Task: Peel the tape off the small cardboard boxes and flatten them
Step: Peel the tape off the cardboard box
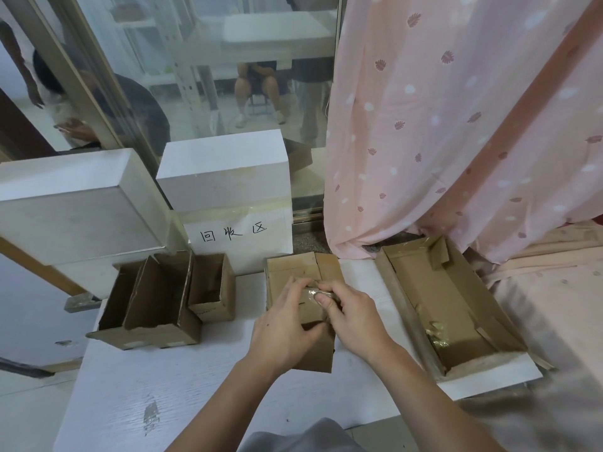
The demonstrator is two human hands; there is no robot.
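A small brown cardboard box (pixel 295 272) lies on the white table (pixel 137 380) in the middle, its taped top facing me. My left hand (pixel 284 324) holds the box from the left, thumb curled under its near edge. My right hand (pixel 350 316) pinches a crumpled strip of clear tape (pixel 315 291) just above the box top, between thumb and forefinger. My left fingertips touch the same strip of tape.
Two open cardboard boxes (pixel 153 301) and a smaller one (pixel 212 288) stand at the left. A shallow cardboard tray (pixel 440 298) at the right holds wads of tape (pixel 437 334). White boxes (pixel 225 177) stand behind, one with a handwritten label. A pink curtain (pixel 456 125) hangs at the right.
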